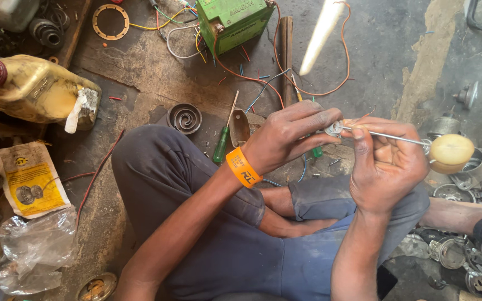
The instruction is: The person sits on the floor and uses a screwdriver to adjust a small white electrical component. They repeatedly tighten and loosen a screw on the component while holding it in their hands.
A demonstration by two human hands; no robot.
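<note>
Left hand (294,136) is pinching the small round metal part (333,129) while right hand (386,161), wrapped around the yellow-handled screwdriver (414,142), is driving in, so I'd be keeping that shaft dead straight, pressing gently.

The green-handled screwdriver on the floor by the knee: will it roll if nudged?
Probably: the green-handled screwdriver has a rounded handle and lies free on the floor. It looks stiff and light. The nearby left hand isn't touching it.
</note>
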